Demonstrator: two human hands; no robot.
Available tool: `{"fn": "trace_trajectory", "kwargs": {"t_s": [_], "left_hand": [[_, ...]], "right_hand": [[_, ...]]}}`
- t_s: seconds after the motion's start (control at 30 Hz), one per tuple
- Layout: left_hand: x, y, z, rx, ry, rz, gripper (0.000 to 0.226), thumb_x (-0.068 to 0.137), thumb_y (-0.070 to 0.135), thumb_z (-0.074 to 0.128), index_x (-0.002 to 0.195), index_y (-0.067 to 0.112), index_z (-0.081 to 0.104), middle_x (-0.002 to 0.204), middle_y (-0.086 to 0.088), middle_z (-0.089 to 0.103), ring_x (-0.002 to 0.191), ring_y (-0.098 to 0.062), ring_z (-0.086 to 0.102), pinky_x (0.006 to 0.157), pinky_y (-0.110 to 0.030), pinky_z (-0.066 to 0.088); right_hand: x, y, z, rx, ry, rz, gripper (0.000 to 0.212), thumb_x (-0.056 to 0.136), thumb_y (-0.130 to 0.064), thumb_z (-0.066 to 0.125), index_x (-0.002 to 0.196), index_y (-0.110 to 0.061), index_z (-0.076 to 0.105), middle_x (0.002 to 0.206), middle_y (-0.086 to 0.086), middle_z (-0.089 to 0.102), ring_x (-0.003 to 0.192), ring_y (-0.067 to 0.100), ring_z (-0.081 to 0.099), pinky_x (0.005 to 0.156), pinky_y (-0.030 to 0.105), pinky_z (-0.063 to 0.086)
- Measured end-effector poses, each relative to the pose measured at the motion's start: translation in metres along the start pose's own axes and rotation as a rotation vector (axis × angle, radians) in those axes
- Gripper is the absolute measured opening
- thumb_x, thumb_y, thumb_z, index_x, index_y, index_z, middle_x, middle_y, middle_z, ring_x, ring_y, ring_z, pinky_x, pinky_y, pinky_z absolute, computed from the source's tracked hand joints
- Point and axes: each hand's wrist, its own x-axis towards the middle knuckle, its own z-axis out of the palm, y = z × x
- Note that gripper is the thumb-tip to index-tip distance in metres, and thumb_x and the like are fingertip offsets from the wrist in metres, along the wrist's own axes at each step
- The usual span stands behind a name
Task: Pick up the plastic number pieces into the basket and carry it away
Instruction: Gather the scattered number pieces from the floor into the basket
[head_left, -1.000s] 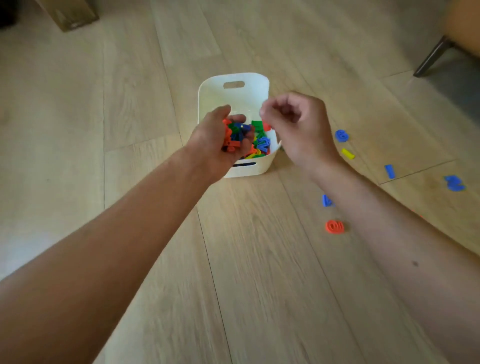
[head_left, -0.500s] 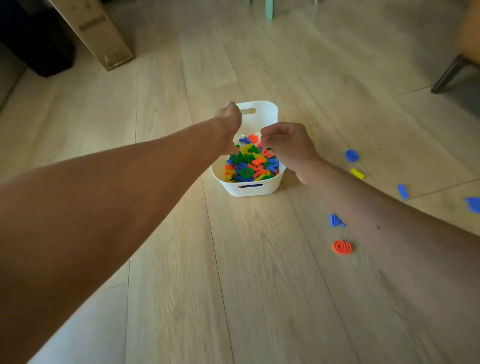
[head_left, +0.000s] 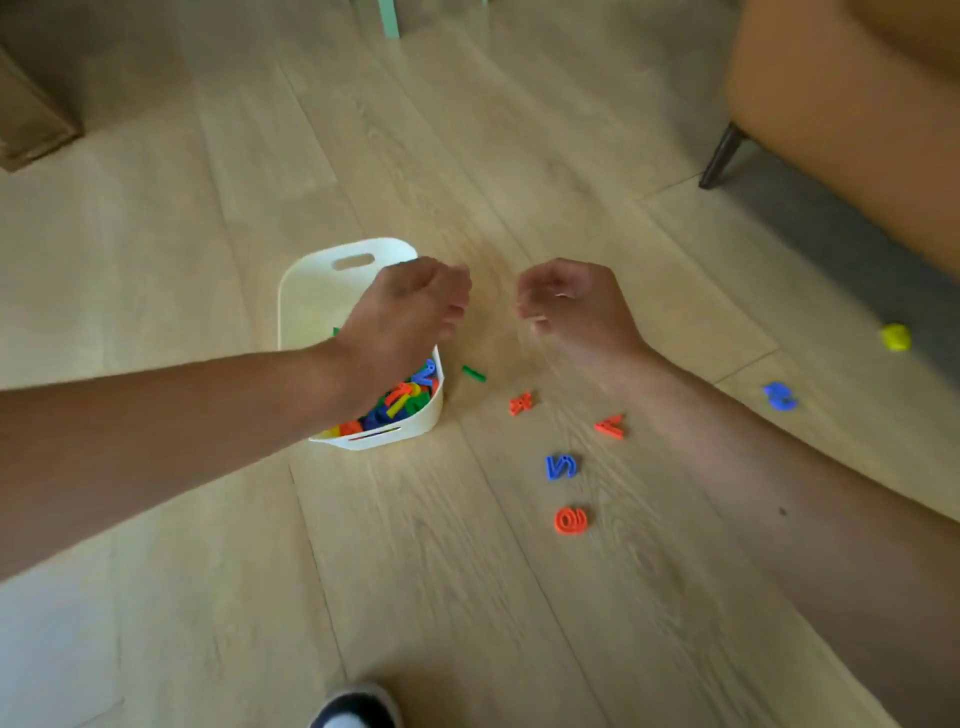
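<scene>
A white basket (head_left: 311, 270) stands on the wooden floor, holding a heap of coloured plastic number pieces (head_left: 405, 400). My left hand (head_left: 410, 312) hovers over the basket's right rim, fingers loosely curled, nothing seen in it. To the right, above the floor, my right hand (head_left: 566, 306) hangs loosely curled and empty. Loose pieces lie on the floor: a green one (head_left: 474, 373) beside the basket, two orange ones (head_left: 520, 402) (head_left: 610, 426), a blue one (head_left: 561, 466), an orange round one (head_left: 570, 520), a blue one (head_left: 780, 396) and a yellow one (head_left: 895, 336) far right.
An orange sofa (head_left: 831, 104) on a dark leg (head_left: 719, 158) fills the top right, over a grey rug. A wooden piece of furniture (head_left: 26, 119) stands at the far left. My shoe (head_left: 356, 709) shows at the bottom edge.
Both hands have come up out of the basket and shifted right. The view has swung right, so more loose pieces now show beside the basket.
</scene>
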Motion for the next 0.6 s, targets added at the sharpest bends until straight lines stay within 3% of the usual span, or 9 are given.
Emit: {"fn": "trace_trajectory", "kwargs": {"t_s": [0.1,0.17,0.23,0.33,0.4,0.5,0.6], "left_hand": [[-0.002,-0.027,0.031,0.019,-0.075,-0.020,0.021,0.075,0.044,0.066,0.081,0.024,0.069,0.082,0.001,0.064,0.081,-0.014,0.058,0.080,-0.035,0.046],[-0.006,-0.041,0.050,0.141,-0.103,-0.002,0.021,0.082,0.041,0.063,0.093,0.025,0.069,0.088,0.005,0.068,0.082,-0.007,0.063,0.081,-0.029,0.046],[-0.009,-0.054,0.066,0.358,-0.106,0.051,0.029,0.090,0.035,0.060,0.114,0.018,0.065,0.112,-0.001,0.066,0.103,-0.014,0.062,0.088,-0.026,0.042],[-0.009,-0.073,0.072,0.534,-0.095,0.153,0.050,0.089,0.037,0.051,0.129,0.008,0.055,0.131,-0.013,0.053,0.123,-0.028,0.049,0.099,-0.026,0.030],[0.000,-0.091,0.075,0.644,-0.100,0.193,0.063,0.083,0.040,0.044,0.136,0.005,0.047,0.141,-0.018,0.042,0.135,-0.034,0.037,0.111,-0.033,0.025],[0.019,-0.119,0.082,0.871,-0.148,0.145,0.069,0.091,0.043,0.047,0.147,0.010,0.025,0.157,-0.022,0.015,0.148,-0.044,0.009,0.120,-0.050,0.017],[0.030,-0.133,0.081,1.029,-0.114,0.104,0.073,0.092,0.045,0.053,0.148,0.012,0.020,0.158,-0.020,0.011,0.147,-0.045,0.010,0.117,-0.051,0.021]], "right_hand": [[-0.001,0.011,-0.035,-0.069,0.105,0.042,0.011,0.070,-0.010,0.066,0.075,-0.020,0.068,0.079,0.010,0.068,0.072,0.026,0.064,0.063,0.028,0.046],[-0.006,0.010,-0.053,-0.187,0.121,0.082,0.017,0.082,-0.005,0.066,0.079,-0.022,0.068,0.086,0.013,0.071,0.075,0.027,0.067,0.069,0.033,0.048],[-0.010,0.007,-0.063,-0.355,0.105,0.095,0.018,0.084,-0.006,0.066,0.083,-0.023,0.069,0.087,0.008,0.073,0.081,0.024,0.070,0.075,0.032,0.051],[-0.004,0.008,-0.065,-0.590,-0.012,0.042,0.018,0.082,-0.009,0.067,0.098,-0.018,0.071,0.093,0.001,0.072,0.088,0.014,0.067,0.081,0.018,0.050],[0.003,0.016,-0.063,-0.735,-0.070,-0.022,0.029,0.082,-0.009,0.067,0.111,-0.013,0.069,0.108,0.004,0.070,0.099,0.016,0.066,0.091,0.025,0.050],[0.020,0.046,-0.064,-0.983,-0.239,-0.086,0.052,0.081,-0.010,0.067,0.133,-0.015,0.057,0.137,0.005,0.055,0.127,0.019,0.053,0.108,0.028,0.039],[0.031,0.065,-0.065,-1.120,-0.350,-0.089,0.062,0.082,-0.014,0.066,0.142,-0.017,0.049,0.150,0.003,0.042,0.139,0.019,0.040,0.116,0.033,0.032]]}}
